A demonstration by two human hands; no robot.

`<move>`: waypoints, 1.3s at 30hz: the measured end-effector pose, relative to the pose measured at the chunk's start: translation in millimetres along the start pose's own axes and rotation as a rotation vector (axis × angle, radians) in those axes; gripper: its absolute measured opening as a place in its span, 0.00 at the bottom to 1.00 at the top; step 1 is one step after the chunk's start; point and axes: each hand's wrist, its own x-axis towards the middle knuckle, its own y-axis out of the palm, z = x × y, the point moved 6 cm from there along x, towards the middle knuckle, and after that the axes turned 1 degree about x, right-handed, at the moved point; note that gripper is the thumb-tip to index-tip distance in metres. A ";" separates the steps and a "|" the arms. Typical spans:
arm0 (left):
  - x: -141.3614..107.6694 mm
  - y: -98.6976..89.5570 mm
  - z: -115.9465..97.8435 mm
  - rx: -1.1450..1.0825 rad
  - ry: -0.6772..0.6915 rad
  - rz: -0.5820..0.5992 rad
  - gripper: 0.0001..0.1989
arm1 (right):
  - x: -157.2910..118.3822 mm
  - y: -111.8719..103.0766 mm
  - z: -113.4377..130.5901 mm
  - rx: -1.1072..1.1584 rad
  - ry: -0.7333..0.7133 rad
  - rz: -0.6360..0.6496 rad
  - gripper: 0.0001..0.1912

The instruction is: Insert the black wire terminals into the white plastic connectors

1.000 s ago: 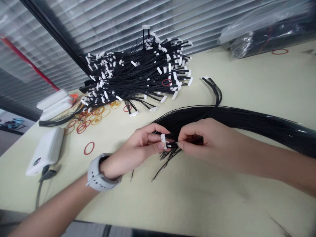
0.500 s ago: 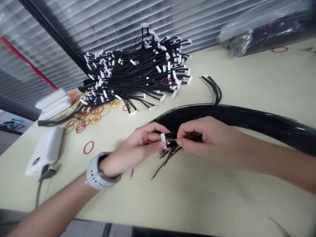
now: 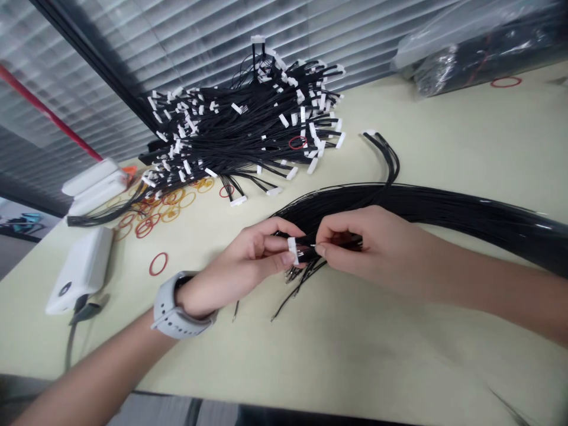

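Observation:
My left hand (image 3: 261, 251) pinches a small white connector (image 3: 292, 250) between thumb and fingers, with black wires running from its right side. Just right of the connector, my right hand (image 3: 355, 239) is closed, its thumb and forefinger pinching a thin black wire with a small pale tip. Beneath and behind both hands lies a long bundle of black wires (image 3: 452, 204), stretching off to the right. Loose metal-tipped wire ends (image 3: 288, 299) stick out below the hands. One finished-looking cable with a white end (image 3: 388, 155) curves above the bundle.
A big pile of black cables with white connectors (image 3: 248, 127) lies at the back. Coloured rubber bands (image 3: 171, 204) and white devices (image 3: 80, 272) are at left. A plastic-wrapped bundle (image 3: 479, 59) rests at back right on the pale table (image 3: 399, 361).
The view has shifted slightly. My right fingertips and the wire tip they pinch have moved a little left, nearer the connector. My left hand keeps its hold.

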 end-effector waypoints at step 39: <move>1.2 -3.4 1.5 -0.038 0.005 -0.025 0.08 | -0.1 -0.5 4.2 -0.162 -0.264 -0.146 0.08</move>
